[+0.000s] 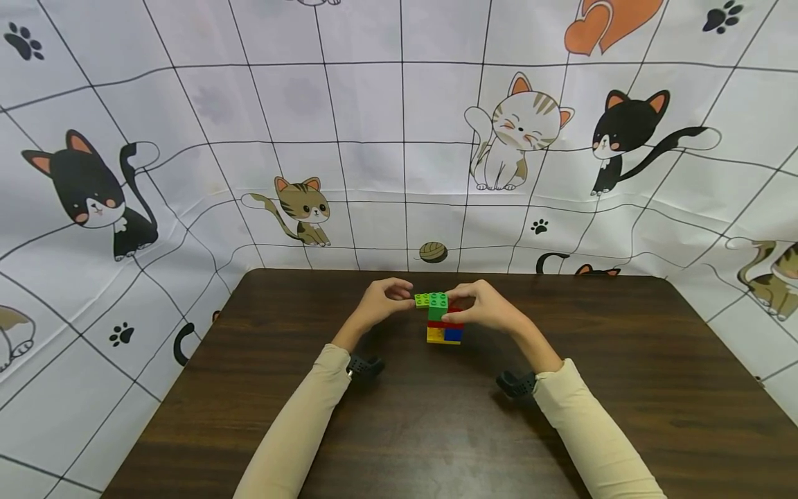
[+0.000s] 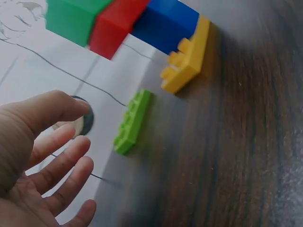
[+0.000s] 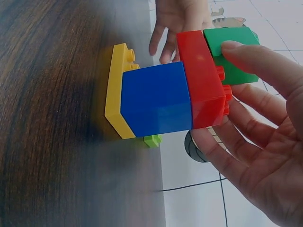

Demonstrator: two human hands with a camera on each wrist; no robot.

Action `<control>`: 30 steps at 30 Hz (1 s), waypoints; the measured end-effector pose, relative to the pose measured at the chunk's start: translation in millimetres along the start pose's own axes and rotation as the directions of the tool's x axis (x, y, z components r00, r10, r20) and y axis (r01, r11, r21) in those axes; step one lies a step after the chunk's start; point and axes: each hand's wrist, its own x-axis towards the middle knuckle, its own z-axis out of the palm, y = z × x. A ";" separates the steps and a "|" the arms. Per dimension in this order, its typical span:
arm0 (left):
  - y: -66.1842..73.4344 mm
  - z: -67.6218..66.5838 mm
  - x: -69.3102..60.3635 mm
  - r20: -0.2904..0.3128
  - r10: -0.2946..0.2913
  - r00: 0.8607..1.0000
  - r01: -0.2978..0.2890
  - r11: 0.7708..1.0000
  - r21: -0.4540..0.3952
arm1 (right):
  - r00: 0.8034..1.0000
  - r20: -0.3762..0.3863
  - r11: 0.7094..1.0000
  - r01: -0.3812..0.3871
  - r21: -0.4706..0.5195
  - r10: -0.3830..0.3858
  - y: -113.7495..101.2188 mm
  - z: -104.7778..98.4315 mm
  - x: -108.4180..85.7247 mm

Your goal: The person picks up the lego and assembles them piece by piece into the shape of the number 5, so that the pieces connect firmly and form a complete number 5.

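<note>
– Holding what in the right grip (image 1: pixel 483 305)?
– Pinching the green block (image 3: pixel 241 59), with thumb against one face and fingers round behind.
– And with the left grip (image 1: pixel 379 303)?
– Holding nothing; spread loosely, with thumb and fingers apart, just left of the stack (image 3: pixel 156 99).
– Seated on what, up top?
– On one end of the red block (image 3: pixel 202 78), beside bare studs. Then down through the blue block (image 1: pixel 453 335) to the yellow block (image 2: pixel 191 66), at the counter (image 1: pixel 436 430).
– Noticing anything else close by?
– See a lime block (image 2: pixel 136 123), lying on the counter behind the stack; mostly hidden by the blue block in the right wrist view.
– And past the counter?
– Straight to a white cat-print sheet (image 1: pixel 374 159).
</note>
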 end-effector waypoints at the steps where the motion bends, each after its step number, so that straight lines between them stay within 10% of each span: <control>1: -1.3 1.4 2.0 -0.001 -0.007 1.000 0.007 1.000 0.008 | 1.000 0.000 1.000 0.000 -0.006 0.000 -0.1 0.1 0.0; 30: -16.7 12.0 30.2 0.057 -0.065 0.996 0.049 0.970 0.237 | 1.000 0.021 1.000 -0.008 0.025 0.007 4.1 -3.1 0.5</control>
